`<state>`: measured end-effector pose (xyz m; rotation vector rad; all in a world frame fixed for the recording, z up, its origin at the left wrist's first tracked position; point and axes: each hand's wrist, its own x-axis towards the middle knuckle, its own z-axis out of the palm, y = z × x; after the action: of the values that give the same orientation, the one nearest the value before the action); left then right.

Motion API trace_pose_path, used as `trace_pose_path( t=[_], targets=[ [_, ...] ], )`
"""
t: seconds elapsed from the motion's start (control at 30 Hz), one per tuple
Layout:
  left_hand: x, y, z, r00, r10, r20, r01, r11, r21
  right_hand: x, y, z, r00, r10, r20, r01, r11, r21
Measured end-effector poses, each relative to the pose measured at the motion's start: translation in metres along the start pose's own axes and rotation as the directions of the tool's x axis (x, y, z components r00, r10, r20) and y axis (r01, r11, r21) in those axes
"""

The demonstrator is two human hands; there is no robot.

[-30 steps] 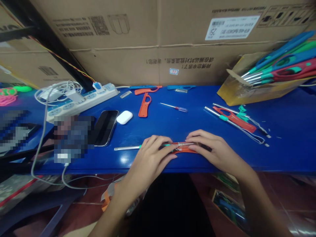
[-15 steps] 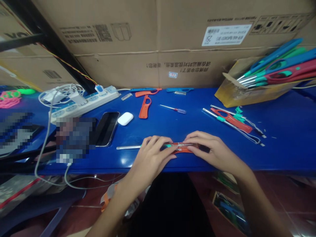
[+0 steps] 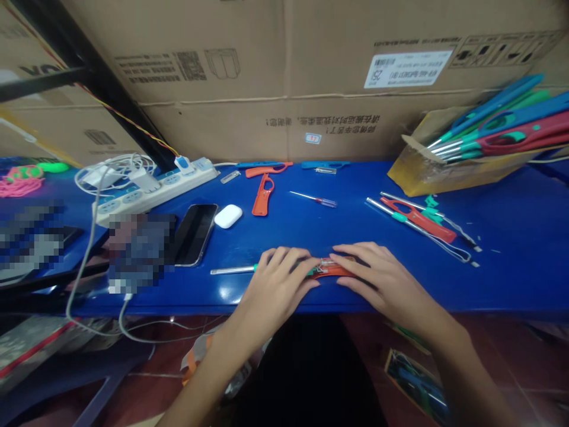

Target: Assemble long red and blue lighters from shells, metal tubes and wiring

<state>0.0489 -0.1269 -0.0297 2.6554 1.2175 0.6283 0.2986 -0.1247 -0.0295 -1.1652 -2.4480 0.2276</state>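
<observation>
A long-necked lighter (image 3: 326, 270) lies along the front of the blue table, its orange handle shell open with small inner parts showing. Its metal tube points left, out past my left hand (image 3: 278, 279). That hand is closed around the green collar and the front of the handle, the collar partly hidden under the fingers. My right hand (image 3: 377, 270) grips the handle's rear end, fingers over the top and thumb along the near side. Beyond them lie a screwdriver (image 3: 313, 198) with a clear handle and a loose orange handle shell (image 3: 262, 198).
At right, metal tubes with wires (image 3: 418, 228) lie by another orange shell (image 3: 420, 219). A yellow-taped box (image 3: 444, 175) of lighters stands behind. Left are a white earbud case (image 3: 228, 216), a phone (image 3: 195, 234) and a power strip (image 3: 155, 190). Cardboard (image 3: 249, 130) rises behind.
My right hand's fingers have shifted and spread over the rear of the handle, with the thumb lower. My left hand keeps its hold. The view has shifted slightly.
</observation>
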Motion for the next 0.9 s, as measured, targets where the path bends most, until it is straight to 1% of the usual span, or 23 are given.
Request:
trace_pose_path(
  t=[0.07,0.2,0.3,0.37,0.4,0.47,0.57,0.67,0.73,0.8,0.83,0.87,0.9],
  targets=[
    [-0.001,0.002,0.000,1.000,-0.015,-0.016,0.015,1.000,-0.010,-0.002,-0.002,0.002,0.999,-0.035,-0.029,0.033,0.997,-0.075],
    [-0.007,0.000,-0.009,0.995,-0.044,-0.087,0.039,0.998,-0.056,-0.003,-0.009,0.005,0.995,-0.082,-0.062,0.073,0.988,-0.138],
    [-0.019,-0.014,-0.022,0.982,-0.089,-0.168,0.083,0.996,-0.045,-0.007,-0.016,0.008,0.993,-0.044,-0.107,0.027,0.987,-0.156],
    [-0.029,-0.026,-0.030,0.962,-0.150,-0.226,0.149,0.989,-0.024,-0.011,-0.019,0.012,0.990,-0.015,-0.142,-0.007,0.988,-0.154],
    [-0.035,-0.032,-0.033,0.955,-0.159,-0.252,0.161,0.987,-0.013,-0.013,-0.020,0.014,0.987,-0.009,-0.160,-0.016,0.988,-0.156],
    [-0.043,-0.041,-0.038,0.958,-0.164,-0.237,0.172,0.985,0.013,-0.016,-0.021,0.017,0.982,-0.011,-0.188,-0.020,0.986,-0.165],
    [-0.047,-0.052,-0.046,0.958,-0.164,-0.237,0.171,0.985,0.009,-0.016,-0.022,0.017,0.983,0.005,-0.183,-0.035,0.986,-0.162],
    [-0.034,-0.067,-0.063,0.937,-0.173,-0.305,0.177,0.984,-0.015,-0.012,-0.022,0.015,0.987,0.039,-0.153,-0.061,0.989,-0.137],
    [-0.016,-0.079,-0.078,0.912,-0.235,-0.335,0.237,0.971,-0.037,-0.006,-0.020,0.012,0.988,0.050,-0.146,-0.070,0.988,-0.137],
    [0.007,-0.090,-0.090,0.903,-0.310,-0.297,0.300,0.951,-0.078,0.000,-0.016,0.010,0.988,0.054,-0.142,-0.075,0.986,-0.147],
    [0.020,-0.094,-0.094,0.909,-0.332,-0.253,0.324,0.943,-0.075,0.004,-0.014,0.009,0.988,0.054,-0.141,-0.076,0.985,-0.155],
    [0.034,-0.096,-0.096,0.922,-0.337,-0.189,0.339,0.940,-0.026,0.008,-0.012,0.009,0.989,0.057,-0.137,-0.079,0.983,-0.163],
    [0.047,-0.097,-0.095,0.925,-0.355,-0.133,0.364,0.929,0.058,0.013,-0.010,0.008,0.990,0.060,-0.131,-0.082,0.982,-0.171]
  ],
)
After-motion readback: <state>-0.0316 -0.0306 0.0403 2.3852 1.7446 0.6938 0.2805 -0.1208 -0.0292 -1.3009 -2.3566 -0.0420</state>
